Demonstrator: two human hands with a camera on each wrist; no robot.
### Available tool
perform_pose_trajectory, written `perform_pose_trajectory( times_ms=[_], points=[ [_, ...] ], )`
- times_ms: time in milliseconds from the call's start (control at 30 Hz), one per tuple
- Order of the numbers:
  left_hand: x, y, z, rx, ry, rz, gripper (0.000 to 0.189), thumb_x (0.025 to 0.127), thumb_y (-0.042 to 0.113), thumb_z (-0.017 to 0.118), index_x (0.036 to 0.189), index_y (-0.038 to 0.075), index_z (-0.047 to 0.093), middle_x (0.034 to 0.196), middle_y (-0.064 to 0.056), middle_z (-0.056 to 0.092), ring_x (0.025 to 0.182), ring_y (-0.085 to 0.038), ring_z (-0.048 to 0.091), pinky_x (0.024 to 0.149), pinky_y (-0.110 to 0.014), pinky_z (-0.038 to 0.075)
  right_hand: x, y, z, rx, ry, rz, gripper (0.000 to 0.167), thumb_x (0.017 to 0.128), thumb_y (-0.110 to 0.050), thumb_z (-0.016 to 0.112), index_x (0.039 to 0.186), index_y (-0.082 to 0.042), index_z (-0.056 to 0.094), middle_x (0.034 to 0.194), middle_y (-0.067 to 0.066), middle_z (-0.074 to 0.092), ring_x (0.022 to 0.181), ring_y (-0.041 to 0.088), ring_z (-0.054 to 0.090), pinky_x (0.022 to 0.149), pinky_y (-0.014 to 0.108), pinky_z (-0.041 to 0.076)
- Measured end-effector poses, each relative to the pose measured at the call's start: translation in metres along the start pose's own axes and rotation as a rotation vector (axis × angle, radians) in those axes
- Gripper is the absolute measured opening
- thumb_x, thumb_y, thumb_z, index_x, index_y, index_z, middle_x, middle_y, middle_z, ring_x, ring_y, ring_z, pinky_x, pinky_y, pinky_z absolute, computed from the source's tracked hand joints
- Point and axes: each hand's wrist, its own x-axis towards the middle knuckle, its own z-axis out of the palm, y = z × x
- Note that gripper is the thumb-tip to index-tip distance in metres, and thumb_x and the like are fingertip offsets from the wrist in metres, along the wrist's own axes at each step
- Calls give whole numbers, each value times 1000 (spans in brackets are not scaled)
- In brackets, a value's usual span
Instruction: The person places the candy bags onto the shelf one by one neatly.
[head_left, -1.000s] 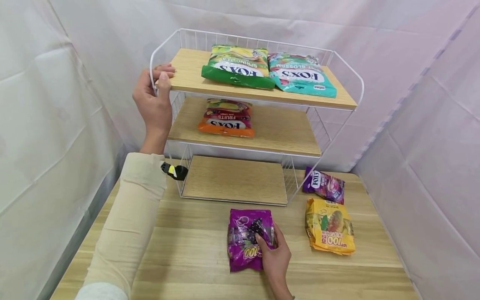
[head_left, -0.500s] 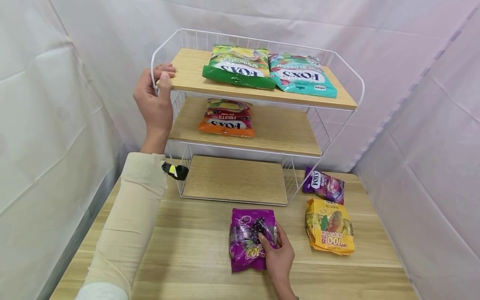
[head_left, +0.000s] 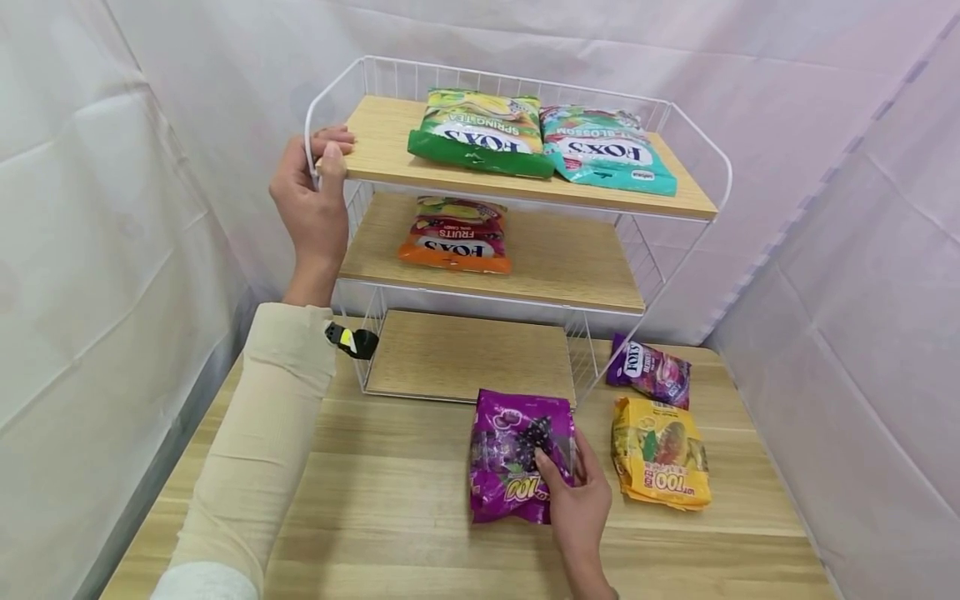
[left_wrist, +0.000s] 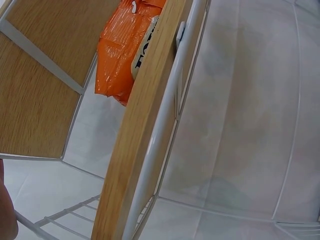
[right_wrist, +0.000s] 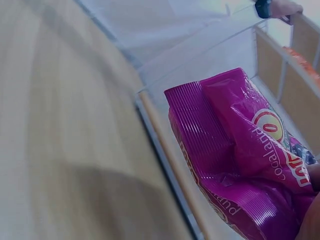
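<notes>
- The left hand (head_left: 311, 200) gripped the rack (head_left: 562, 254) by its upper left corner.
- The purple bag (head_left: 506, 458) had just shifted nearer the bottom shelf (head_left: 472, 354), likely a carry underway; its long axis ran front to back, printed top apparently at the near end.
- The right hand (head_left: 581, 504) pinched the bag's right side, thumb uppermost.

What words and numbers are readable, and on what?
"FOX'S": green bag, turquoise bag, orange bag, small purple bag
"SPRING TEA": green bag
"…BLOSSOM": turquoise bag, start unclear
"FRUITS": orange bag
"BERRIE…": small purple bag
"LOT 100": yellow bag, large purple bag
"cocoaland": large purple bag
Other print: too small or blurred
</notes>
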Motion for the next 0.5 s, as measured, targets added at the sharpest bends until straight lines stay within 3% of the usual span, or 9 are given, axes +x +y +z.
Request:
perform_pose_trajectory(
  times_ms=[267,500],
  points=[
    [0,-1,1,-12,13,-7,18,86,6,51,83,-5,65,94,-30,65,98,-25,63,96,-31,44,10,-35,-9,90,39,-38,67,78,-23,80,139,-23,51,120,7,64,98,10,65,77,23,53],
    [0,0,1,-2,4,-6,18,86,6,51,84,-4,65,95,-30,65,99,-25,63,97,-31,44,17,-61,-14,162,70,-109,65,79,-19,79,137,-25,52,123,6,62,103,13,64,79,24,52]
  ],
)
